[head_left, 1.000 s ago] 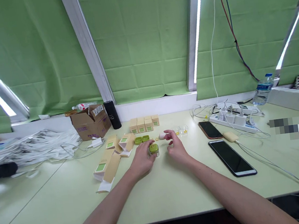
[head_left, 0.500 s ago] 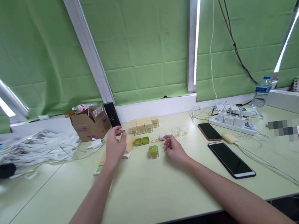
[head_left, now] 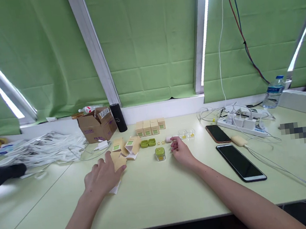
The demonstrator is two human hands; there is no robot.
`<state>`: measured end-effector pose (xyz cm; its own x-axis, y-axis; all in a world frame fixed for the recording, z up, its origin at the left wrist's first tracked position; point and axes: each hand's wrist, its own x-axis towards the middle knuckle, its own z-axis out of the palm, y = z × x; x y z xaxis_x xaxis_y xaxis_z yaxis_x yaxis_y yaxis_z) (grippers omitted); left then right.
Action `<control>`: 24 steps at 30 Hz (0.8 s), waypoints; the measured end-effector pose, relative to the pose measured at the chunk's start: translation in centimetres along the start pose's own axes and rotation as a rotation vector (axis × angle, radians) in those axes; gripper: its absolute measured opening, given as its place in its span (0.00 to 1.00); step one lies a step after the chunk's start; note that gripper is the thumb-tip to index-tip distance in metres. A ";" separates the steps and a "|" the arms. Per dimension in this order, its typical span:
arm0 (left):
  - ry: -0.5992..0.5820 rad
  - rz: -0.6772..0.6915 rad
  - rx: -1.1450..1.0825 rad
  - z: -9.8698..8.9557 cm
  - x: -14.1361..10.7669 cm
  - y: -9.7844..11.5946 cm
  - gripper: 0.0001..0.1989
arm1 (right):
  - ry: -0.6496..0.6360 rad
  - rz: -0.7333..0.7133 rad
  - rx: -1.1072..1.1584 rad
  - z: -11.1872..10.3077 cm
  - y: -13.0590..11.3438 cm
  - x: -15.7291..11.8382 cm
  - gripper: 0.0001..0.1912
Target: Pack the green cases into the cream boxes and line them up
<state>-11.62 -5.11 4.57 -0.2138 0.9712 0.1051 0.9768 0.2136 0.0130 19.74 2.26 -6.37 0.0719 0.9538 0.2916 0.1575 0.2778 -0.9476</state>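
My left hand [head_left: 101, 174] lies over a flattened kraft-paper box [head_left: 118, 161], thumb and fingers spread, touching it; part of the box is hidden beneath the palm. Two more opened kraft boxes with green labels, a left one [head_left: 118, 144] and a right one [head_left: 133, 145], lie just beyond. On the table my right hand [head_left: 182, 151] rests with loosely bent fingers apart and nothing visible in them. Near its fingertips is a small pale cylinder [head_left: 168, 139]. Between the hands stands a small clear jar with a green lid [head_left: 160, 153]. Behind it are two green square caps [head_left: 148, 143] and tiny yellowish pieces [head_left: 160, 143].
Small kraft boxes [head_left: 150, 127] stand in a group at the back. Clear cups [head_left: 186, 134] sit right of them. Two phones [head_left: 241, 162], a power strip [head_left: 242, 126] and cables occupy the right. A carton [head_left: 97, 125], black cylinder [head_left: 118, 117] and white strips [head_left: 43, 150] are left.
My left hand has moved down and left onto the flattened kraft box and its fingers have spread. My right hand has stayed nearly in place. The view has shifted slightly.
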 end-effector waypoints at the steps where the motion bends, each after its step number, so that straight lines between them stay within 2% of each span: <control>1: -0.018 0.001 0.003 0.0 -0.4 0.1 0.38 | 0.004 0.001 0.000 0.0 0.0 0.0 0.28; 3: -0.031 -0.007 0.010 -0.1 -1.2 0.4 0.34 | 0.012 0.002 -0.001 0.0 -0.1 0.0 0.26; 6: 0.025 0.000 0.019 -0.7 -2.7 0.9 0.27 | 0.021 -0.010 0.002 0.1 -0.1 0.0 0.26; 11: 0.233 0.038 0.018 -2.5 -5.0 2.3 0.28 | 0.047 -0.078 -0.020 0.1 -0.4 -0.3 0.28; 14: 0.374 0.039 -0.027 -3.5 -5.5 3.3 0.28 | 0.053 -0.133 -0.070 0.0 -1.1 -0.7 0.28; 19: 0.490 0.122 -0.156 -3.7 -4.0 5.8 0.26 | 0.055 -0.263 -0.152 -0.2 -2.8 -1.5 0.24; 24: 0.595 0.288 -0.226 -2.1 -0.9 9.3 0.24 | -0.017 -0.517 -0.205 -0.3 -5.0 -2.8 0.25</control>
<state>-2.29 -4.20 6.69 0.0330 0.7495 0.6612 0.9856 -0.1341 0.1028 19.06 -1.82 -2.39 -0.0811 0.7011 0.7085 0.3568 0.6841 -0.6361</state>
